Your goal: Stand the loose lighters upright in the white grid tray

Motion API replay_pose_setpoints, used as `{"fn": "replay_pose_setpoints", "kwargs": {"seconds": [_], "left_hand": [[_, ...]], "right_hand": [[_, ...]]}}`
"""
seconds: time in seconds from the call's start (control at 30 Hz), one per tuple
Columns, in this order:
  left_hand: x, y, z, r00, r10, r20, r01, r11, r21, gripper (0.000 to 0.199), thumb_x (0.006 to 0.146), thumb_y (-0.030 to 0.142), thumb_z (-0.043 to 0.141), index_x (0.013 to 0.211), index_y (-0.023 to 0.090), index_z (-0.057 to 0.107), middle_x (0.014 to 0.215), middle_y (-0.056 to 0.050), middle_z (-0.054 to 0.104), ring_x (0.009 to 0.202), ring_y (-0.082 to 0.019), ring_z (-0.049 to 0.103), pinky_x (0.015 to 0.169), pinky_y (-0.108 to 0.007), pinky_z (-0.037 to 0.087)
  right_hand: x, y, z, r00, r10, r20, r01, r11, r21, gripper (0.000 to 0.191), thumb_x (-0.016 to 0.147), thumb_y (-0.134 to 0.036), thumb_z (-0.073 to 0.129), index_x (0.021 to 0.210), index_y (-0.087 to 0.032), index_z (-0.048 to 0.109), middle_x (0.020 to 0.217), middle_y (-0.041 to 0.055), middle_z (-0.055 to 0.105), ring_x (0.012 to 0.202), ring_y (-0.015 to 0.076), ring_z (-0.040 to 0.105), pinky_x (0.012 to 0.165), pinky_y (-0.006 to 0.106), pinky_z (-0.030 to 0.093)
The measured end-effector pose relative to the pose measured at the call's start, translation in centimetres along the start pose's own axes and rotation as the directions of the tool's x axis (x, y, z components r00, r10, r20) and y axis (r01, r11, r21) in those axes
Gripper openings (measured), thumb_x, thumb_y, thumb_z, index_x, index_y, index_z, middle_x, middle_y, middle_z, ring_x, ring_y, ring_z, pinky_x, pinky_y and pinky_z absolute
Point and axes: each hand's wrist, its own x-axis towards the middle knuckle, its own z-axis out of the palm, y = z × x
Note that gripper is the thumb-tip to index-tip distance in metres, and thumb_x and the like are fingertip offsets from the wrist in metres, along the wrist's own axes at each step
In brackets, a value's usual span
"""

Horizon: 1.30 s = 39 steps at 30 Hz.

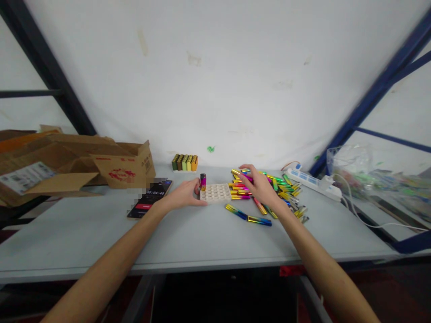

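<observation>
My left hand [188, 194] grips the left end of a pale tray with rows of holes [217, 193]. One purple lighter with a dark top [203, 181] stands upright in the tray's left end, beside my fingers. Over the pile of shiny multicoloured lighters [284, 190], right of the tray, my right hand [258, 185] is held with fingers apart; no lighter shows between them. Two yellow-and-blue lighters [259, 220] lie in front of the pile. Against the wall, a filled tray [185, 163] holds several upright lighters, green to orange.
Opened cardboard boxes [126, 168] sit at the left. A phone [150, 199] lies between them and my left hand. At the back right is a white power strip [314, 183] with a cable, near clear plastic bags [353, 163]. Metal posts flank the grey table [202, 242].
</observation>
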Motion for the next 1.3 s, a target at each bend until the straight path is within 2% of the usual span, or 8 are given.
{"fn": "replay_pose_setpoints", "kwargs": {"seconds": [0.1, 0.23, 0.4, 0.67, 0.87, 1.0, 1.1, 1.3], "left_hand": [[0.0, 0.0, 0.0, 1.0, 0.015, -0.005, -0.015, 1.0, 0.004, 0.058, 0.062, 0.063, 0.082, 0.089, 0.023, 0.051, 0.088, -0.002, 0.067, 0.076, -0.024, 0.063, 0.065, -0.031, 0.041], [0.1, -0.1, 0.1, 1.0, 0.017, 0.001, -0.017, 1.0, 0.023, 0.059, 0.064, 0.063, 0.081, 0.095, 0.022, 0.051, 0.089, -0.003, 0.067, 0.078, -0.025, 0.064, 0.066, -0.031, 0.041], [0.2, -0.2, 0.1, 1.0, 0.025, 0.007, -0.025, 1.0, 0.01, 0.059, 0.066, 0.061, 0.08, 0.099, 0.021, 0.054, 0.091, -0.004, 0.066, 0.08, -0.025, 0.063, 0.069, -0.032, 0.043], [-0.1, 0.3, -0.2, 0.999, 0.035, 0.013, -0.035, 0.999, 0.006, 0.058, 0.067, 0.061, 0.08, 0.1, 0.021, 0.055, 0.092, -0.004, 0.067, 0.081, -0.025, 0.063, 0.069, -0.032, 0.043], [0.2, -0.1, 0.1, 1.0, 0.026, 0.002, -0.026, 1.0, 0.016, 0.058, 0.065, 0.061, 0.08, 0.098, 0.022, 0.054, 0.091, -0.004, 0.067, 0.079, -0.025, 0.063, 0.068, -0.032, 0.043], [0.2, 0.0, 0.1, 1.0, 0.004, 0.015, -0.004, 1.0, 0.015, 0.057, 0.065, 0.062, 0.08, 0.096, 0.022, 0.053, 0.089, -0.003, 0.066, 0.076, -0.024, 0.062, 0.066, -0.031, 0.042], [0.1, 0.2, -0.1, 1.0, -0.006, 0.013, 0.006, 1.0, 0.005, 0.057, 0.064, 0.062, 0.08, 0.094, 0.022, 0.053, 0.087, -0.002, 0.065, 0.075, -0.024, 0.062, 0.065, -0.031, 0.041], [0.1, 0.0, 0.0, 1.0, 0.012, 0.003, -0.012, 1.0, -0.012, 0.057, 0.063, 0.062, 0.081, 0.095, 0.022, 0.055, 0.086, -0.002, 0.066, 0.075, -0.024, 0.062, 0.065, -0.032, 0.042]], "right_hand": [[1.8, -1.5, 1.3, 0.995, 0.041, -0.092, -0.019, 0.975, 0.221, 0.035, 0.092, -0.053, 0.067, 0.105, -0.02, 0.066, 0.06, -0.0057, 0.054, 0.055, 0.0129, 0.044, 0.06, 0.025, 0.036], [3.3, -2.4, 4.1, 0.995, 0.051, -0.087, -0.004, 0.881, 0.473, 0.036, 0.085, -0.054, 0.073, 0.084, -0.018, 0.068, 0.07, -0.0015, 0.056, 0.068, 0.0136, 0.05, 0.065, 0.025, 0.041], [2.6, -1.9, 7.5, 0.985, 0.083, 0.153, -0.171, 0.628, 0.759, 0.041, 0.085, -0.059, 0.071, 0.096, -0.021, 0.061, 0.089, 0.0014, 0.067, 0.079, 0.0158, 0.065, 0.077, 0.029, 0.054], [1.2, -2.1, 8.1, 0.966, 0.02, 0.26, -0.224, 0.572, 0.789, 0.041, 0.091, -0.063, 0.063, 0.1, -0.023, 0.057, 0.069, -0.0028, 0.059, 0.06, 0.015, 0.058, 0.053, 0.026, 0.05], [1.1, -2.2, 8.5, 0.968, 0.093, 0.235, -0.247, 0.548, 0.8, 0.042, 0.091, -0.066, 0.06, 0.101, -0.026, 0.052, 0.064, -0.0086, 0.041, 0.048, 0.0087, 0.031, 0.043, 0.02, 0.025], [1.4, -1.9, 8.5, 0.948, 0.142, 0.283, -0.317, 0.458, 0.831, 0.054, 0.088, -0.076, 0.05, 0.08, -0.023, 0.05, 0.06, -0.0085, 0.028, 0.048, 0.0089, 0.021, 0.044, 0.023, 0.017], [1.5, -1.7, 8.5, 0.922, 0.152, 0.357, -0.387, 0.402, 0.83, 0.058, 0.087, -0.075, 0.046, 0.062, -0.023, 0.036, 0.055, -0.0082, 0.021, 0.047, 0.0087, 0.015, 0.045, 0.025, 0.014], [1.1, -1.5, 8.9, 0.901, 0.224, 0.372, -0.435, 0.45, 0.78, 0.049, 0.09, -0.063, 0.042, 0.061, -0.024, 0.035, 0.053, -0.0077, 0.021, 0.047, 0.0099, 0.013, 0.044, 0.026, 0.012]]}}
